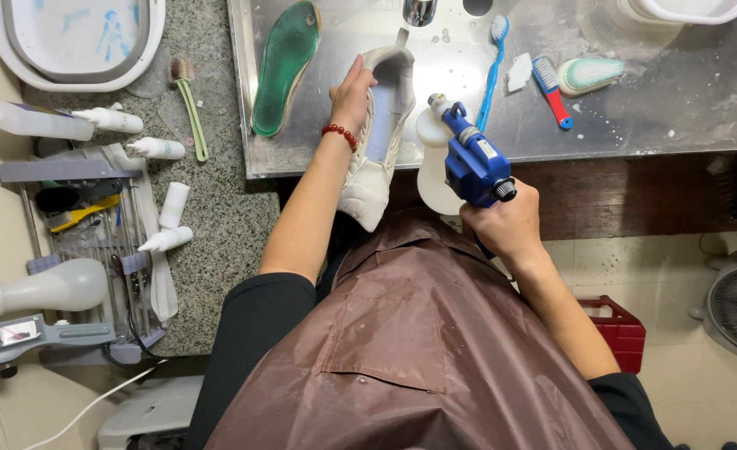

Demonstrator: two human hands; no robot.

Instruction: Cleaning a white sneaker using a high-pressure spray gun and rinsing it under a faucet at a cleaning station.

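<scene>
A: Holding a white sneaker upright at the near edge of the steel bench, left hand clamped round its side, heel hanging off toward the brown apron. Right hand wrapped tight round a blue spray gun, nozzle aimed at the shoe, white bottle slung beneath.

B: Risky, that overhang. Could slip off the wet steel if the left grip loosens, straight down onto the apron or floor.

A: Also close to the left fingers, that nozzle. Likely to soak the hand and the red bead bracelet rather than the upper if the aim drifts left.

B: And spray bouncing back toward the apron, given the short gap between nozzle and shoe.

A: Lying just left of the sneaker: a green insole. Just right: a blue toothbrush. Farther right, a red-and-blue brush and a green-and-white scrub brush.

B: Easy to knock the toothbrush with the gun on a swing to the right. Could also catch overspray, both insole and toothbrush.

A: Well apart, the squeeze bottles on the granite at left. No trouble there.
</scene>
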